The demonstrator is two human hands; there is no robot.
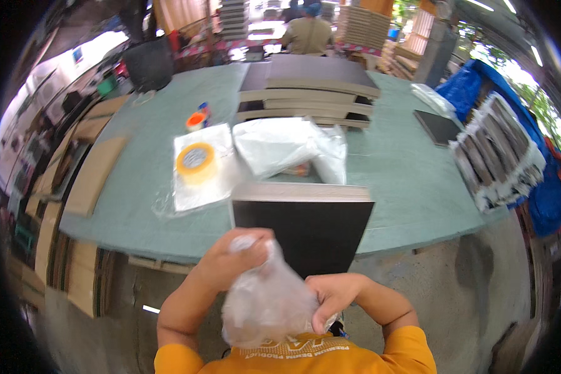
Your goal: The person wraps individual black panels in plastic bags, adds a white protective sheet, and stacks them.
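Close to my body, a crumpled clear plastic bag (265, 305) hangs between my hands. My left hand (234, 255) is closed around its upper end. At the bag's lower right side is my right hand (333, 296), its thumb and fingers closed on the plastic. Just beyond them a stack of black-topped boards (305, 227) with pale edges leans at the table's near edge. Behind it lie white plastic packaging (280, 143) and a pile of clear plastic sheets (215, 137). A roll of yellow tape (196, 161) rests on the sheets.
The green table (143, 187) carries a tall pile of dark boards (321, 75) at the back. An orange tape roll (196, 121) stands left of it. A dark panel (437, 128) and a wrapped bundle (498, 153) sit at right. Another person (308, 34) is seated beyond.
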